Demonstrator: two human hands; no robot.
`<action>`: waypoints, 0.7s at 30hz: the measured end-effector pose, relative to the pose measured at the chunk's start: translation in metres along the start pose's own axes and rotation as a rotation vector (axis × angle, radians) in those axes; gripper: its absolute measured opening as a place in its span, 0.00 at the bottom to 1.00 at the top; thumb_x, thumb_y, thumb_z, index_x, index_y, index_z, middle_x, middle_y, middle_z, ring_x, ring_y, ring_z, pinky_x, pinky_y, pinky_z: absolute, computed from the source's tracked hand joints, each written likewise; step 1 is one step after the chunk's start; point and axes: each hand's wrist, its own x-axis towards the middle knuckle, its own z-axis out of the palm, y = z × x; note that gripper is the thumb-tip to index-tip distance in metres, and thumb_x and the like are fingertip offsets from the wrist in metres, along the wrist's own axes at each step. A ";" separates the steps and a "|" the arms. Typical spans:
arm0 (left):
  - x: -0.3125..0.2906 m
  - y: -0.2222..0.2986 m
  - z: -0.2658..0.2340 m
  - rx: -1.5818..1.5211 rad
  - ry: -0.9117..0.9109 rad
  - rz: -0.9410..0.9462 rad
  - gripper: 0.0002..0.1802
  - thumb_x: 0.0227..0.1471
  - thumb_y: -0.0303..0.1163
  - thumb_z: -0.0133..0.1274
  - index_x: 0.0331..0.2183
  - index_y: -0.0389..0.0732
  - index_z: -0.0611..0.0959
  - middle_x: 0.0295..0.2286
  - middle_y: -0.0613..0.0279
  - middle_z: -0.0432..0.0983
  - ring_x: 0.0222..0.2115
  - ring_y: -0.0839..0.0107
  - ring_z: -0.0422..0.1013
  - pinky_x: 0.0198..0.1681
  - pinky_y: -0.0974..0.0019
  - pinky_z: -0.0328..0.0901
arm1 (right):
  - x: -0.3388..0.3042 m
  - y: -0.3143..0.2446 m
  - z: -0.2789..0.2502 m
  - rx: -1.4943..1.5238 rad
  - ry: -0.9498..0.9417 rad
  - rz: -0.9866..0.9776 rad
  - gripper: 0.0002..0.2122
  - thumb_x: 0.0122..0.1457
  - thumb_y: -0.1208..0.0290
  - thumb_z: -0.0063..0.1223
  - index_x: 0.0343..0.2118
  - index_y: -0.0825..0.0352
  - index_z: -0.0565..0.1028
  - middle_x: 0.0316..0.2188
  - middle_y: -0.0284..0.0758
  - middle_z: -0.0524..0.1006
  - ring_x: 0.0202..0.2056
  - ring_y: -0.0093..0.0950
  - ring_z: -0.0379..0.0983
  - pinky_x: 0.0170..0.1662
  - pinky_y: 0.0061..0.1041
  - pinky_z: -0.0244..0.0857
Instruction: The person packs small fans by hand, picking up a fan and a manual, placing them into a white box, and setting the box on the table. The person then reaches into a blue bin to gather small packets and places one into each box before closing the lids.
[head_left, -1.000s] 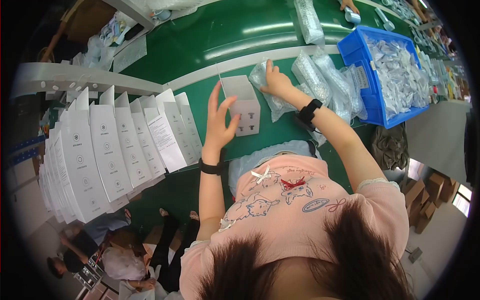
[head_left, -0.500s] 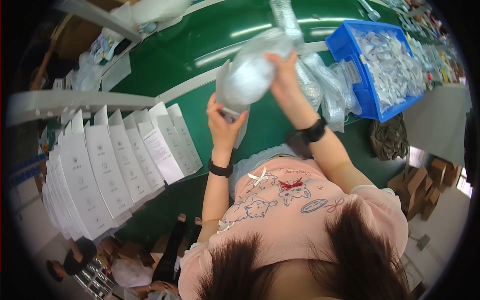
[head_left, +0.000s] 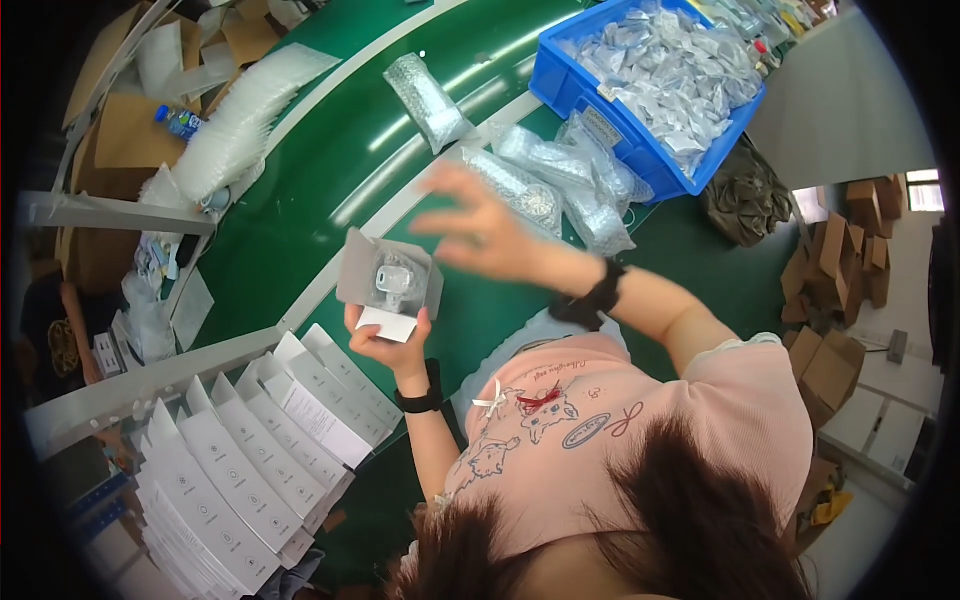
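Observation:
My left hand (head_left: 392,346) is wrapped around the lower part of an open white box (head_left: 428,292), its flaps standing up. Inside the box sits a clear-wrapped bundle (head_left: 396,280) with a pale, rounded part facing up; the rest of it is hidden by the walls. Just right of the box, my right hand (head_left: 475,228) is in the air, blurred, fingers spread and holding nothing. Beyond it several silvery bubble-wrapped packages (head_left: 515,192) lie on the green table (head_left: 310,205), and another bubble-wrapped package (head_left: 430,105) lies farther off.
A blue bin (head_left: 572,85) full of small clear bags stands at the far right. Rows of white boxes (head_left: 240,480) fill the near left beside a metal rail (head_left: 130,212). Stacked bubble-wrap sheets (head_left: 245,130) lie far left. A dark bag (head_left: 748,195) sits below the bin.
The wrapped bundle went from my right hand into the box, and the right hand let go. The left hand moved left with the box, its opening now facing up. The view has turned.

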 end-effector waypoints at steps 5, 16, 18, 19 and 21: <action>-0.024 0.007 -0.006 0.138 -0.146 -0.254 0.34 0.29 0.29 0.64 0.35 0.43 0.57 0.44 0.45 0.56 0.46 0.54 0.58 0.49 0.57 0.52 | 0.010 0.164 -0.157 -0.620 0.055 0.588 0.15 0.45 0.79 0.48 0.39 0.66 0.72 0.33 0.37 0.75 0.35 0.34 0.71 0.40 0.25 0.65; 0.009 0.028 -0.009 0.160 -0.454 -0.276 0.34 0.31 0.26 0.59 0.43 0.40 0.63 0.44 0.51 0.57 0.45 0.59 0.57 0.49 0.62 0.52 | -0.013 0.314 -0.219 -0.564 -0.828 0.688 0.14 0.38 0.75 0.56 0.32 0.66 0.73 0.29 0.42 0.75 0.33 0.37 0.72 0.34 0.31 0.64; 0.020 0.035 -0.013 0.210 -0.521 -0.352 0.27 0.30 0.26 0.59 0.38 0.39 0.69 0.42 0.52 0.59 0.43 0.60 0.59 0.46 0.63 0.55 | -0.003 0.302 -0.228 -0.685 -0.737 0.611 0.13 0.39 0.76 0.56 0.32 0.68 0.72 0.29 0.41 0.75 0.32 0.36 0.71 0.34 0.30 0.64; 0.024 0.037 -0.016 0.234 -0.553 -0.393 0.24 0.30 0.25 0.59 0.35 0.38 0.72 0.41 0.53 0.60 0.43 0.60 0.60 0.45 0.63 0.56 | -0.001 0.292 -0.232 -0.721 -0.660 0.579 0.13 0.40 0.76 0.56 0.32 0.69 0.72 0.29 0.42 0.74 0.31 0.36 0.71 0.34 0.30 0.63; 0.029 0.041 -0.015 0.301 -0.529 -0.356 0.20 0.30 0.25 0.59 0.32 0.38 0.74 0.39 0.53 0.62 0.41 0.60 0.61 0.43 0.64 0.57 | 0.003 0.262 -0.246 -0.679 -0.451 0.418 0.09 0.45 0.77 0.52 0.31 0.69 0.71 0.28 0.41 0.74 0.31 0.35 0.72 0.34 0.29 0.64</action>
